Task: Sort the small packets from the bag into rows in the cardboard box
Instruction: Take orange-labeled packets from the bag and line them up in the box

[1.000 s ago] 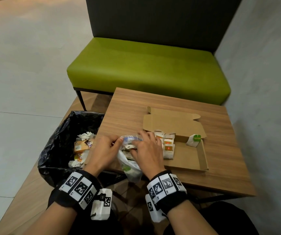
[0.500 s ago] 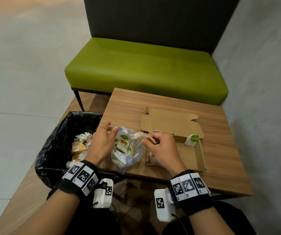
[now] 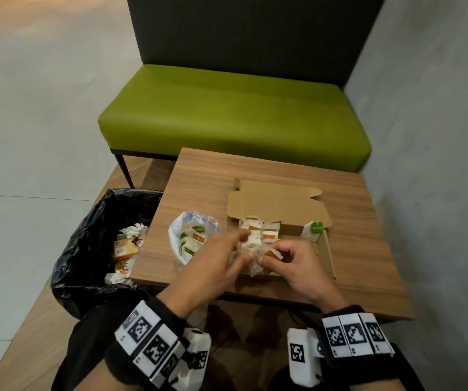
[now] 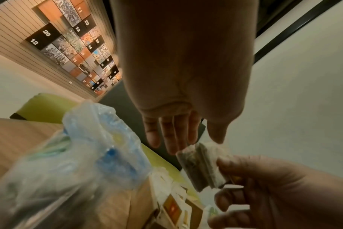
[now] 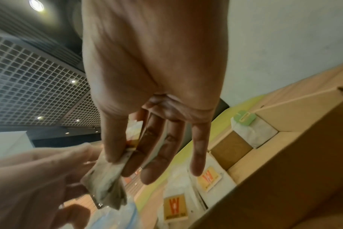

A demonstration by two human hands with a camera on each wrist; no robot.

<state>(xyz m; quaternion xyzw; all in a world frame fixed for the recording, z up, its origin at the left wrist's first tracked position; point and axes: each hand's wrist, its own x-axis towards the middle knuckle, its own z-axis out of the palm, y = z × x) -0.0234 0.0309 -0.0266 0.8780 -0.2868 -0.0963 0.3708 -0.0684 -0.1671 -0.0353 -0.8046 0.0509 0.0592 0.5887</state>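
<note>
A clear plastic bag (image 3: 192, 239) (image 4: 72, 162) with several small packets stands open on the wooden table (image 3: 269, 170), left of the open cardboard box (image 3: 324, 259). Several orange-tagged packets (image 3: 261, 233) (image 5: 209, 178) lie in rows at the box's far left. One green-tagged packet (image 3: 315, 229) (image 5: 251, 128) leans in its far right corner. My right hand (image 3: 269, 258) pinches a small bunch of packets (image 3: 258, 253) (image 4: 203, 166) (image 5: 108, 176) between thumb and fingers over the box's near left corner. My left hand (image 3: 244, 248) reaches to them with straight fingers (image 4: 172, 139), holding nothing.
A bin lined with a black bag (image 3: 97, 235), holding wrappers and tissues, stands against the table's left side. A green bench (image 3: 235, 114) runs behind the table, and a grey wall (image 3: 438, 165) closes the right side. The box lid (image 3: 278, 206) leans back.
My left hand has let go of the bag and moved right to the packets in my right hand. The bag now stands alone. My right hand has drawn the packets over the box.
</note>
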